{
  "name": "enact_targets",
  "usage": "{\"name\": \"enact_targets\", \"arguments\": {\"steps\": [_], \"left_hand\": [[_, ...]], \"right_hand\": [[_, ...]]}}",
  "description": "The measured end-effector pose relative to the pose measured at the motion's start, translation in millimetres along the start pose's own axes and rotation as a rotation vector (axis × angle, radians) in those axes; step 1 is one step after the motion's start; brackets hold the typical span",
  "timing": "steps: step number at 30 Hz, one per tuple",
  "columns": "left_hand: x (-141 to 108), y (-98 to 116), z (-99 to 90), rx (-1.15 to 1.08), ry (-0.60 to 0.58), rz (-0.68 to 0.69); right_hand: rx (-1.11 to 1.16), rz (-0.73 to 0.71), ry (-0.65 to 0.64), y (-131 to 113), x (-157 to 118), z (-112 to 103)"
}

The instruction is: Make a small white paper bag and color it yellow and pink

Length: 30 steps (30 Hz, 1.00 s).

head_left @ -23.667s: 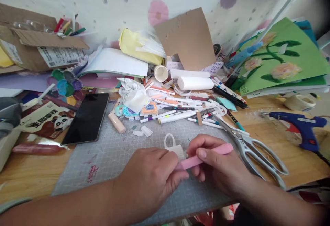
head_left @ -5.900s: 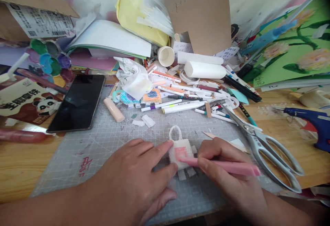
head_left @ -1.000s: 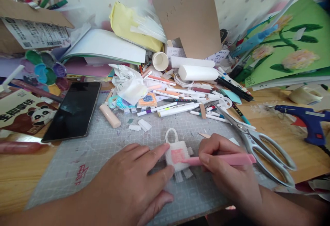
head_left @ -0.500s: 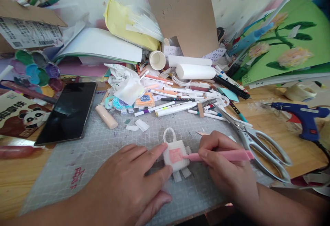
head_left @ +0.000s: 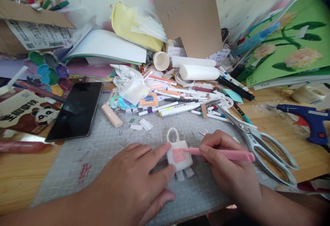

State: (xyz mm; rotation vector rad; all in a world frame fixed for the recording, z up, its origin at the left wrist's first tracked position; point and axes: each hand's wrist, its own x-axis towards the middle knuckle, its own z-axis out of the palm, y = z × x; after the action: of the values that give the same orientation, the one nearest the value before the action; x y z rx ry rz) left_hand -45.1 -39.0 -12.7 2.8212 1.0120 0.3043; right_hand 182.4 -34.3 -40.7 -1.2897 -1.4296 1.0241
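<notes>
A small white handbag-shaped piece (head_left: 188,159) with a loop handle lies flat on the grey cutting mat (head_left: 103,164). Its front carries a pink patch (head_left: 178,155). Fingers spread, my left hand (head_left: 139,174) rests two fingertips on the piece's left edge, one near the upper corner and one near the lower. In my right hand (head_left: 229,167) is a pink marker (head_left: 237,155), gripped like a pen. The marker's tip touches the patch near its upper right. Small white tabs (head_left: 189,172) stick out from under the piece's lower edge.
Right of my right hand lie large scissors (head_left: 263,147), with a blue glue gun (head_left: 304,116) beyond. A phone (head_left: 74,110) is at the left. Behind the piece are heaped pens (head_left: 180,109), a peach-coloured stick (head_left: 111,115) and a paper cup (head_left: 161,61).
The marker tip has moved up across the pink patch, from the middle right to the upper right. My left hand keeps its place on the piece. The whole view has shifted slightly.
</notes>
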Motion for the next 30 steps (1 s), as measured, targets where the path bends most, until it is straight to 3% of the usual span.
{"name": "enact_targets", "arguments": {"steps": [20,30], "left_hand": [[0.6,-1.7,2.5,0.052,0.05,0.035],[1.3,-0.4,1.2,0.009,0.001,0.008]], "right_hand": [[-0.032,-0.044,-0.064,-4.3,-0.8,-0.8],[-0.098,-0.06,-0.105,-6.0,-0.6,-0.8]]}}
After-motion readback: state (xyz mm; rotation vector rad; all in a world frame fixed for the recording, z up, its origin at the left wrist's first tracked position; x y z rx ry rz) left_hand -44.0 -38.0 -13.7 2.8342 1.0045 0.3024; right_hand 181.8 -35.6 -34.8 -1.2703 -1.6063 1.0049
